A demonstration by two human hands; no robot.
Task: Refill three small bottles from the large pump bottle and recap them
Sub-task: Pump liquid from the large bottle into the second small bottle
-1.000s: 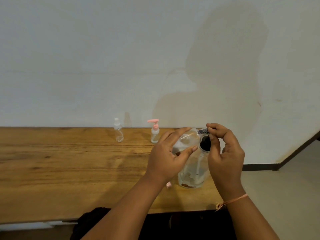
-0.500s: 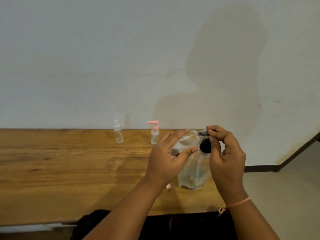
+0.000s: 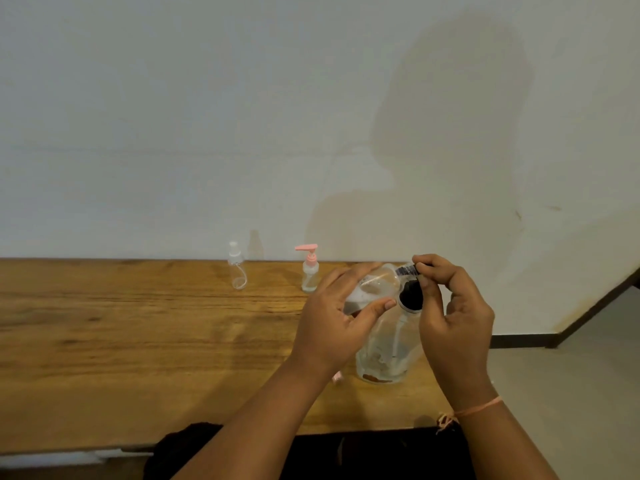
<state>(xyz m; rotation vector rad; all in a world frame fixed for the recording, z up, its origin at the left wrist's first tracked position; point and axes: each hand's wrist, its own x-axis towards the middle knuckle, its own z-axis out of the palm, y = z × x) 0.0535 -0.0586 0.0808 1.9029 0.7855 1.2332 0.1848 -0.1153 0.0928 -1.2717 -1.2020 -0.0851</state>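
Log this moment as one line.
left hand holds small bottle sideways | right hand pinches its labelled end | big bottle on table | behind: pink pump bottle, white-capped bottle

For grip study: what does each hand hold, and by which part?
The left hand grips a small clear bottle round its body; the right hand pinches a barcoded piece above the black neck of the large bottle; which piece cannot be told.

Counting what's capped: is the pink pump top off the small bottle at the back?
No, the pink pump top sits on the small bottle, which stands upright.
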